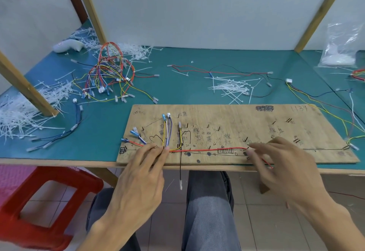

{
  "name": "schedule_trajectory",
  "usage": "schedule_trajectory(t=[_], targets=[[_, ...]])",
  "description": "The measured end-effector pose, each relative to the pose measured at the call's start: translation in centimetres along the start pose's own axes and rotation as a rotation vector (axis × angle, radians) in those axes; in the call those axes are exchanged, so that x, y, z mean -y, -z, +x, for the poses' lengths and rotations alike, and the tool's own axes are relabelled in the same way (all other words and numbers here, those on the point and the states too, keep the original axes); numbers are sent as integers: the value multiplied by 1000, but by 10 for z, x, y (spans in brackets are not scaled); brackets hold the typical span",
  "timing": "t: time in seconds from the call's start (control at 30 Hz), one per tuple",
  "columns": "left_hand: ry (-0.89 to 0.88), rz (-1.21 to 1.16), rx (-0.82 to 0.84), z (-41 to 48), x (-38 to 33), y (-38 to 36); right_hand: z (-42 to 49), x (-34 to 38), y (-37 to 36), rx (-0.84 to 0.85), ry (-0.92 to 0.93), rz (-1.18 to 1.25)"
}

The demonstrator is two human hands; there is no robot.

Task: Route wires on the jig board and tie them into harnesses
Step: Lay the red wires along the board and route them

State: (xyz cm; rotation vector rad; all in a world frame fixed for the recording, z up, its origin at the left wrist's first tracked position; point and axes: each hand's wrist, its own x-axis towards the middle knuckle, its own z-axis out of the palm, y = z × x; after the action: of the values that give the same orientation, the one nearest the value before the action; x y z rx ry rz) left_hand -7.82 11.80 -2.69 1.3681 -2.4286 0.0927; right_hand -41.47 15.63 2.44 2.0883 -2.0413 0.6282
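Observation:
The wooden jig board (256, 124) lies at the table's front edge, marked with drawn routes and black pegs. A red wire (207, 149) runs along its lower edge between my two hands. My left hand (146, 163) pinches the wire bundle near the board's left end, where yellow, white and purple wires (167, 132) rise to small connectors. My right hand (276, 159) pinches the red wire at a peg right of the middle. A black wire (180, 169) hangs off the board's front edge with a connector at its end.
A pile of finished harnesses (110, 75) lies back left among white cable ties (23, 110). Loose cable ties (231, 88) and wires lie behind the board. A bag of ties (341, 47) stands far right. A red stool (39, 201) stands below left.

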Motion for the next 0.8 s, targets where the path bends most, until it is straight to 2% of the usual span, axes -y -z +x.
schedule_trajectory(t=[0.2, 0.3, 0.37, 0.47, 0.6, 0.8], targets=[[111, -190, -38, 21, 3, 20, 54, -16, -25, -70, -272, 469], [72, -190, -65, 75, 3, 28, 85, -21, -47, -4, -425, 659], [39, -252, -48, 133, 3, 25, 97, -25, -61, 25, -477, 652], [20, -312, 29, 237, 0, 5, 104, -35, -74, -35, -515, 646], [95, -322, 139, 351, -7, -35, 105, -44, -82, -93, -501, 641], [118, -94, 410, 418, 0, -86, 104, -48, -88, -112, -479, 632]])
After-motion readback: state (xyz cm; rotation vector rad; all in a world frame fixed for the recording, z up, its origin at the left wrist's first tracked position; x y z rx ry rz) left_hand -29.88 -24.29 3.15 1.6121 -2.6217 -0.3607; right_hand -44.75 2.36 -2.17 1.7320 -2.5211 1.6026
